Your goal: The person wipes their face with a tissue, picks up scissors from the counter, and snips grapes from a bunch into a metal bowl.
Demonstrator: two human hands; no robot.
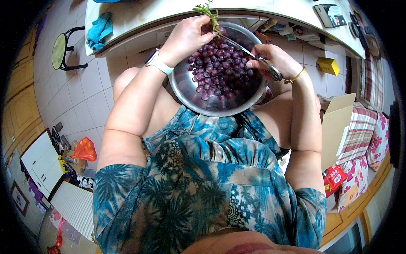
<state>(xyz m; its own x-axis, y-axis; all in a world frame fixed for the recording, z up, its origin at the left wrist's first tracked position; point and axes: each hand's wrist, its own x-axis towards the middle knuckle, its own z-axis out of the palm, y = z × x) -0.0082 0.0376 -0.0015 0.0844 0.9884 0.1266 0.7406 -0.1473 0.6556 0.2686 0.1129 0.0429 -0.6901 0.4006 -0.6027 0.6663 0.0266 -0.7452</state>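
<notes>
A wide metal bowl (186, 91) rests on my lap, holding many loose purple grapes (224, 63). Over its far side, my left hand (198, 31) is closed on a green grape stem (209, 12), mostly bare, with a few grapes near its lower end. My right hand (272, 61) grips a pair of scissors (249, 53) above the right part of the bowl. Their blades point up and left, with the tips close to the stem beside my left fingers. Whether the blades are parted is too small to tell.
A white table (169, 12) stands just beyond the bowl, with a blue cloth (100, 31) at its left end. A stool (63, 48) is on the left. To the right are a yellow box (328, 66), an open cardboard box (337, 127) and a cushioned sofa (359, 135).
</notes>
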